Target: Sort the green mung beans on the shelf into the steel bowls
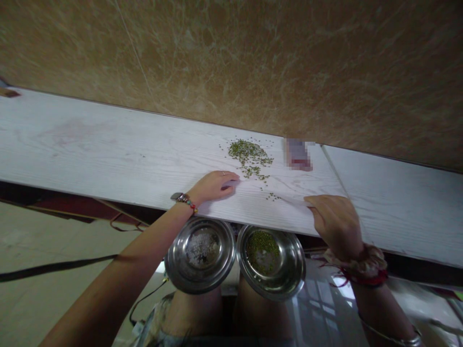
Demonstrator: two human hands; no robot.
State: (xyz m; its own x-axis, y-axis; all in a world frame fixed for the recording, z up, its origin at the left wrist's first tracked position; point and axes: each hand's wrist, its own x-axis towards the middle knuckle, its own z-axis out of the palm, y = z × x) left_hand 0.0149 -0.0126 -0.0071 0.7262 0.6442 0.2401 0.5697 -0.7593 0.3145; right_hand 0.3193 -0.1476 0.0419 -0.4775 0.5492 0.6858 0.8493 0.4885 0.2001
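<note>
A small heap of green beans (249, 155) lies on the white wooden table (108, 149), with a few strays trailing toward the near edge. My left hand (213, 185) rests on the tabletop just left of the beans, fingers curled and pressed together on the surface. At the table's near edge is my right hand (334, 219), fingers bent down onto the wood, right of the strays. Two steel bowls sit on my knees below the edge: the left bowl (200, 254) holds pale grains, the right bowl (271, 260) holds green beans.
A blurred reddish object (298, 153) lies on the table right of the heap. A brown marbled wall (253, 62) rises behind the table. A seam (334, 171) divides the tabletop at the right. A dark strap (54, 266) crosses the floor at the left.
</note>
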